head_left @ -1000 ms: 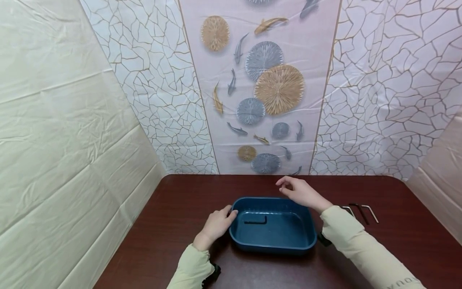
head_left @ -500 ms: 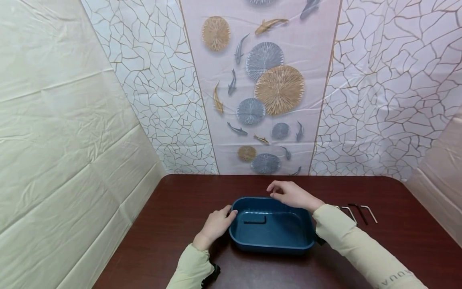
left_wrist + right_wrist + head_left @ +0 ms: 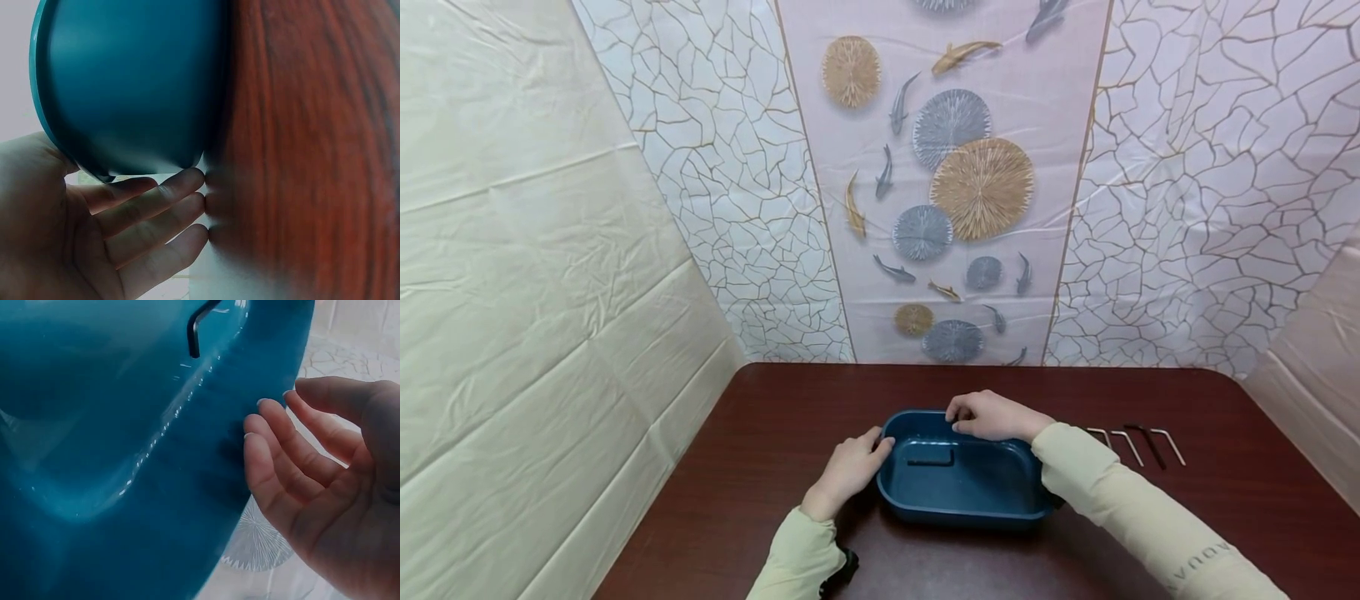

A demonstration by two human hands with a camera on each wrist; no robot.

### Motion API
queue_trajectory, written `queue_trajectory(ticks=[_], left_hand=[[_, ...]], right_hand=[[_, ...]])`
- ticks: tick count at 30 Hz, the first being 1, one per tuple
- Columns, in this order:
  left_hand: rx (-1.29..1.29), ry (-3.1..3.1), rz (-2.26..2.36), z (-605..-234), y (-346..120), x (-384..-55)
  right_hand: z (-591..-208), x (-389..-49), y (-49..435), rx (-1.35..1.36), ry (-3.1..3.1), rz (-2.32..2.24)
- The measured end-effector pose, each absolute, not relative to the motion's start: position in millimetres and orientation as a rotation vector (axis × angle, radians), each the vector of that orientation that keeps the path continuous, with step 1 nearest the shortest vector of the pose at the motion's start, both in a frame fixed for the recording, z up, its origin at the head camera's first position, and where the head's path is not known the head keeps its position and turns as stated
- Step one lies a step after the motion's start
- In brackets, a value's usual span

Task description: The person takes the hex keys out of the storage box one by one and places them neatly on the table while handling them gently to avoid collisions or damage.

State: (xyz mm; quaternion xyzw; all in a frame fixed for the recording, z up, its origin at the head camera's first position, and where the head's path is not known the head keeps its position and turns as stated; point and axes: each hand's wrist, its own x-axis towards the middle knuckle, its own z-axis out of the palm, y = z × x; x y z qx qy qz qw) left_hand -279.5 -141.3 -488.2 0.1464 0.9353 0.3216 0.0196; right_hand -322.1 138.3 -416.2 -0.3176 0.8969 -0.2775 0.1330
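A blue rectangular tub (image 3: 962, 515) rests on the dark red table. My left hand (image 3: 847, 464) grips its left end, thumb over the rim and fingers along the outer wall; in the left wrist view those fingers (image 3: 181, 181) reach down to the tabletop. On the tub's floor lies a black hex key (image 3: 928, 463), whose bent end also shows in the right wrist view. Over the far rim, toward the right, hangs my right hand (image 3: 992, 415). Its fingers (image 3: 259, 462) are loosely bent with nothing between them, tips overlapping the tub wall in the right wrist view.
Right of the tub, partly behind the right sleeve (image 3: 1075, 454), several L-shaped hex keys lie side by side: a black one (image 3: 1152, 450) among silver ones (image 3: 1169, 447). A patterned cloth (image 3: 955, 183) hangs behind the table (image 3: 790, 417), with pale cloth (image 3: 550, 292) along the left.
My right hand has moved left and toward me, down to the tub's far rim, uncovering more of the silver hex keys. The left hand and the tub have stayed in place.
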Motion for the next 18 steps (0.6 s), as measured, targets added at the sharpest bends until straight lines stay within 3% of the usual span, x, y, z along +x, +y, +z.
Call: queue_trajectory(ticks=[18], left_hand=[[0.458, 2.891, 1.034, -485, -141, -277]], right_hand=[[-423, -319, 125, -0.835, 2.524, -0.627]])
